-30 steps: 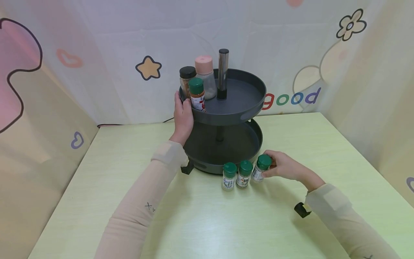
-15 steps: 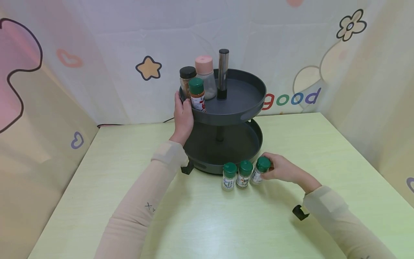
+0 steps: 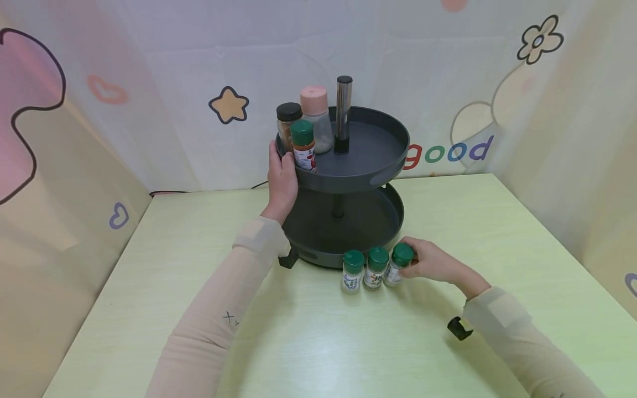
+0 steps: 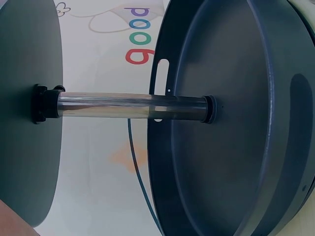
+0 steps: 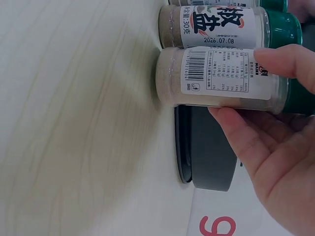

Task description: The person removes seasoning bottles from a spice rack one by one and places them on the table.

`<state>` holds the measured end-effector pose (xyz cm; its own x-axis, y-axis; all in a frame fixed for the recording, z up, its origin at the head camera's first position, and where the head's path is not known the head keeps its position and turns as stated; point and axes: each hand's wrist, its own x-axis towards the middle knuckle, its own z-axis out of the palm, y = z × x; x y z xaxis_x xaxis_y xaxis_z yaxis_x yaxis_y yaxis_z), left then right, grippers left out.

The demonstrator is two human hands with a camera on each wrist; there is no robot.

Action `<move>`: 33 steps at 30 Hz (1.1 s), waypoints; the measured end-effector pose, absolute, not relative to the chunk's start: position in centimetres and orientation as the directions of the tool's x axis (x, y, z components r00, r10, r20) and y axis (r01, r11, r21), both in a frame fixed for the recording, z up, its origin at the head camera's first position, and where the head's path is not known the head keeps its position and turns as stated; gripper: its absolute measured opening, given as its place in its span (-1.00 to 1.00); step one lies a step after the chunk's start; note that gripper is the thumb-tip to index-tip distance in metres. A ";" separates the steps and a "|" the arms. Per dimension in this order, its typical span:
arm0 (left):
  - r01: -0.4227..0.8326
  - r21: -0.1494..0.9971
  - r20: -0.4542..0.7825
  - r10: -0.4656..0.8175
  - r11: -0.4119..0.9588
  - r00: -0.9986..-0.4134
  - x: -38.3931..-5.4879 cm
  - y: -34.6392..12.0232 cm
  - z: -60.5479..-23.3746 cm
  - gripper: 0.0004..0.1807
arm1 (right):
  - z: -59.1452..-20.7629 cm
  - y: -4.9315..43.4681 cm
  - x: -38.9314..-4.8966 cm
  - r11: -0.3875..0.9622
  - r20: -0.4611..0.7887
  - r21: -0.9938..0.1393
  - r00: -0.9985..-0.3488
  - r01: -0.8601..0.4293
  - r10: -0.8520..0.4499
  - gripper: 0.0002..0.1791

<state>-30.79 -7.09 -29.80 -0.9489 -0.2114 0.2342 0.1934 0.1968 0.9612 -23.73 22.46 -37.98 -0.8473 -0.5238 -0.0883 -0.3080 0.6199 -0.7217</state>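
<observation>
Near the rack's front right, my right hand (image 3: 430, 264) holds a small green-capped spice jar (image 3: 398, 264) between thumb and fingers. This jar stands at the right end of a row, close beside the middle spice jar (image 5: 216, 28); the left spice jar (image 3: 353, 271) is at the other end. The right wrist view shows the thumb on the held jar's label side and fingers beneath. My left hand (image 3: 281, 185) rests against the left outer edge of the upper tray (image 3: 368, 145) of a dark two-tier rack, its visible fingers fairly straight. Only a sliver shows in the left wrist view.
On the upper tray's left side stand a black-capped jar (image 3: 288, 126), a pink-capped bottle (image 3: 316, 117) and a green-capped red-labelled jar (image 3: 303, 145). A metal post (image 4: 133, 105) joins the tiers above the lower tray (image 3: 318, 232). A patterned curtain hangs behind.
My right hand has shifted slightly left and toward me with its spice jar, bringing it up beside the middle jar. The left hand and the rack have stayed put.
</observation>
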 end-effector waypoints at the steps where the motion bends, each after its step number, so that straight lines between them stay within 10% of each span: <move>1: 0.193 0.961 0.234 -0.212 0.196 -0.949 -30.8 -7.1 -29.8 -0.38 | -38.0 22.5 -23.7 0.623 -0.088 -0.718 -0.846 -0.312 -0.525 -0.61; 33: 0.212 0.954 0.258 -0.226 0.210 -0.939 -30.2 -6.6 -29.6 -0.36 | -37.9 22.4 -23.4 0.654 -0.113 -0.696 -0.854 -0.297 -0.508 -0.61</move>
<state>-30.19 -6.65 -29.57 -0.9393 -0.2259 0.2583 0.2119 0.2104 0.9544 -23.38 22.42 -37.86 -0.8538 -0.5081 -0.1134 -0.2968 0.6542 -0.6956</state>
